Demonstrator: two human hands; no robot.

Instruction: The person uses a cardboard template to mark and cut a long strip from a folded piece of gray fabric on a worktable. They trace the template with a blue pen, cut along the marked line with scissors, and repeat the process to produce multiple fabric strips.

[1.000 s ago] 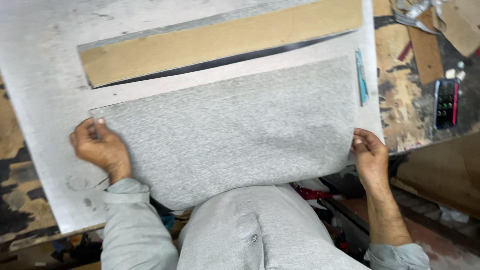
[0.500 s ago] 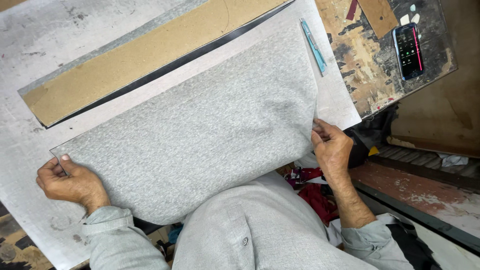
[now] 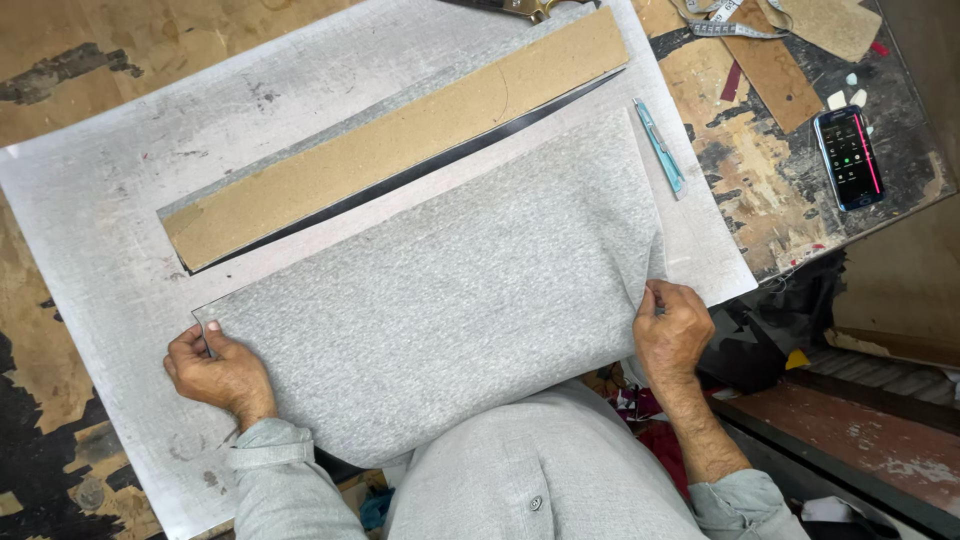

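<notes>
A grey speckled sheet of fabric lies flat across a larger light grey board on the worktable. My left hand pinches its near left corner. My right hand grips its right edge, which is lifted and folded slightly. The near edge of the sheet hangs over the board toward my body. A long brown cardboard strip lies diagonally on the board just beyond the sheet, with a dark strip along its near side.
A teal utility knife lies at the sheet's far right corner. A smartphone with a lit screen rests on the worn wooden table at the right. Cardboard scraps and a measuring tape lie at the far right.
The view has swung so the board sits more centred. My right hand has slid along the sheet's right edge and lifted it into a small fold. My left hand keeps its corner.
</notes>
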